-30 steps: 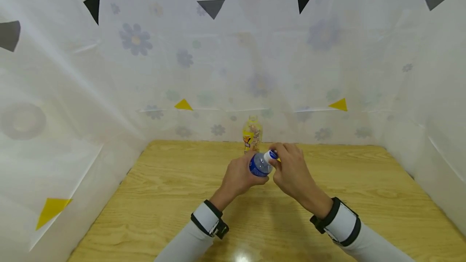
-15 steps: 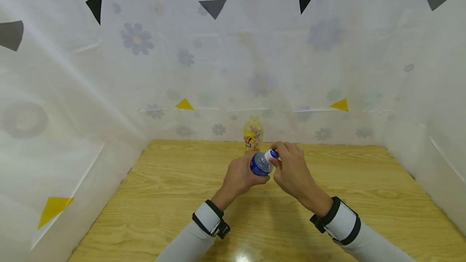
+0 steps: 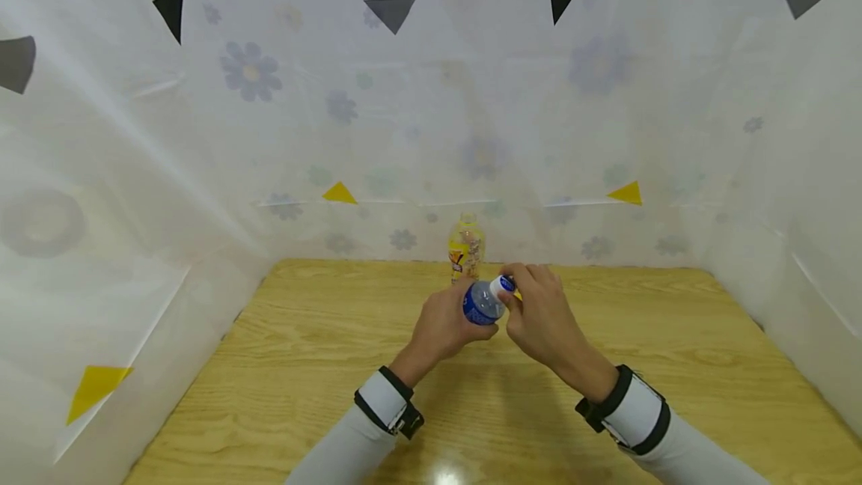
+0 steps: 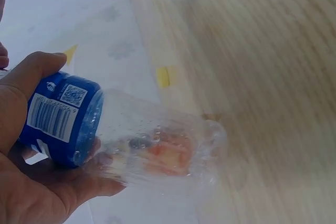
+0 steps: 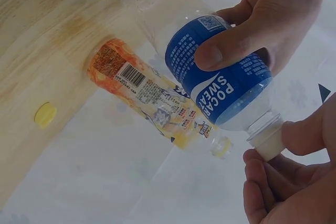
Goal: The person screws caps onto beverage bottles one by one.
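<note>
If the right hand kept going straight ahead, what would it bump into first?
Probably the yellow-labelled bottle standing at the back of the table. The right hand, pinching the blue bottle's cap, points roughly that way, though depth is hard to judge.

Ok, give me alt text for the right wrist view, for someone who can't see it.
A left hand grips a clear bottle with a blue label while the right hand pinches its white cap. Behind stands an orange-labelled bottle, and a yellow cap lies on the wooden table.
</note>
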A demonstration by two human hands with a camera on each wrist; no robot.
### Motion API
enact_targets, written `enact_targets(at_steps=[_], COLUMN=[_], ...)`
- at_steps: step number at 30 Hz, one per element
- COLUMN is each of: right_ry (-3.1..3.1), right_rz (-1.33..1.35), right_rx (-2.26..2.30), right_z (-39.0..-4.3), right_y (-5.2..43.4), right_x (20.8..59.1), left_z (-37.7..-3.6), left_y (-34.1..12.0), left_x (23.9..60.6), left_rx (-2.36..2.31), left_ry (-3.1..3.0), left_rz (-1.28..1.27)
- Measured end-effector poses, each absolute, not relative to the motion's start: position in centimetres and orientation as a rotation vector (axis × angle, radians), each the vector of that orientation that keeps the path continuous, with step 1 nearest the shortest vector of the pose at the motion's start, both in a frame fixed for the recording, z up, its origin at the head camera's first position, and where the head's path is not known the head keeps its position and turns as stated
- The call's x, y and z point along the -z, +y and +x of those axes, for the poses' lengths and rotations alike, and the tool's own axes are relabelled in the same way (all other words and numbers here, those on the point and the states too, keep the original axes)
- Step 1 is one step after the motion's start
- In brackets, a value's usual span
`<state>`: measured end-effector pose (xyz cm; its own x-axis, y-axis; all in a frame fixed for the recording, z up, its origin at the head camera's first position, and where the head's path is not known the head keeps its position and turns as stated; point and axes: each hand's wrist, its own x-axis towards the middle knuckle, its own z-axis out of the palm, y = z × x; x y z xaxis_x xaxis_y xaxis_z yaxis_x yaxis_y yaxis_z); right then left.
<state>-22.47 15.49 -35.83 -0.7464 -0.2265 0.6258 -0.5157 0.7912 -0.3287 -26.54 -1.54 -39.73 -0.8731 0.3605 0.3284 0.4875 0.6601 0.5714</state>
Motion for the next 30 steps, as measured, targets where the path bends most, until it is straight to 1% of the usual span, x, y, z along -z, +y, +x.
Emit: enact_targets(at_steps=[5, 9, 13, 17, 20, 23, 26, 30], right_ry=[-2.387, -2.389, -2.433, -2.477, -2.496, -2.508, -2.515, -2.521], right_rz=[0.55, 0.529, 0.51, 0.487, 0.471, 0.461, 0.464, 0.481], right_rx=[-0.712, -0.74, -0.756, -0.77, -0.771, -0.772, -0.768, -0.761], right_z=[-22.4, -22.5, -22.6, -22.6, -22.7, -22.8, -22.9, -23.0], right_y=[15.7, 15.9, 16.1, 16.4, 16.5, 16.6, 16.5, 16.4], right_x=[35.7, 35.5, 35.6, 36.2, 36.7, 37.1, 37.5, 37.9], left_z=[-26.8, -27.5, -29.2, -31.6, -33.5, -34.9, -35.7, -35.9], left_y=[-2.3, -3.7, -5.6, -7.7, -9.3, -11.1, -12.9, -14.7], left_x=[38.3, 35.7, 32.9, 31.4, 31.4, 32.5, 34.2, 36.6], left_rx=[1.024, 1.096, 1.148, 1.197, 1.243, 1.29, 1.359, 1.422], left_ry=[-2.731, -2.732, -2.675, -2.587, -2.511, -2.457, -2.427, -2.386], left_rz=[-0.68, -0.608, -0.522, -0.362, -0.219, -0.062, 0.097, 0.272])
